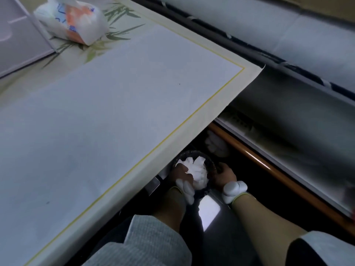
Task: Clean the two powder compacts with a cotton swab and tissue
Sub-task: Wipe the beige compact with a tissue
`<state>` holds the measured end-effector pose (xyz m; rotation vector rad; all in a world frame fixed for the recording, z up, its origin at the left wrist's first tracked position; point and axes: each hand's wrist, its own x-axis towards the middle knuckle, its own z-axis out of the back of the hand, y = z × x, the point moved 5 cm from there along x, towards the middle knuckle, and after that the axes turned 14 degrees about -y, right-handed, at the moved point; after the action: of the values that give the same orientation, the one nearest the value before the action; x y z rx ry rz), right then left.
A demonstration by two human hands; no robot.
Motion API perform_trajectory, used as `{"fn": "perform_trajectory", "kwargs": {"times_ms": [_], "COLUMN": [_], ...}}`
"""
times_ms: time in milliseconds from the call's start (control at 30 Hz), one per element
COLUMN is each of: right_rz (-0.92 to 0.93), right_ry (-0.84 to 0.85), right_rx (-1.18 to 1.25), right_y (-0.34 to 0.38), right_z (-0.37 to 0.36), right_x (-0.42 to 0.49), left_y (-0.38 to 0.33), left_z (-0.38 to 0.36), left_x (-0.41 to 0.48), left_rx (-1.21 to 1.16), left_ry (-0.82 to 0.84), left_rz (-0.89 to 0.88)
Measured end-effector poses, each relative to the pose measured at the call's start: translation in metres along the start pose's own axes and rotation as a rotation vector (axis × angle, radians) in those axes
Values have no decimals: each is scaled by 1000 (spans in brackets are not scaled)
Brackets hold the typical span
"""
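Reaching down past the edge of the table [119, 116], I have both hands low by a dark round bin [210, 162]. My left hand [182, 175] has its fingers curled tight on a scrunched white tissue [198, 170], and the tissue sits in the top of the bin. My right hand [224, 174] is on the right side of the bin, with its fingers bent over the rim and holding it. Another white lump [215, 145] lies in the dark just behind the bin. Far away on the table's back corner sits a soft tissue pack [71, 20]. My grey sleeves [149, 240] are pushed up.
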<state>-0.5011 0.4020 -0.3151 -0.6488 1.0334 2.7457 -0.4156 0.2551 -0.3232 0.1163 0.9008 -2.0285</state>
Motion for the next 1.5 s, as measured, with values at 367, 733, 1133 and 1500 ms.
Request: {"fn": "perform_trajectory", "kwargs": {"times_ms": [367, 733, 1133, 1500], "right_rz": [143, 403, 647, 1059], "right_ry": [-31, -303, -327, -288], "right_rx": [54, 149, 122, -12], "right_y": [54, 118, 229, 379], "right_z": [44, 156, 155, 41], "right_x": [-49, -148, -200, -183], "left_y": [-55, -110, -139, -118], "left_z": [67, 159, 314, 440], "left_x": [-58, -165, -160, -46], "left_rx": [26, 158, -238, 13], "left_ry": [-65, -335, -436, -677], "left_rz": [-81, -460, -304, -276]}}
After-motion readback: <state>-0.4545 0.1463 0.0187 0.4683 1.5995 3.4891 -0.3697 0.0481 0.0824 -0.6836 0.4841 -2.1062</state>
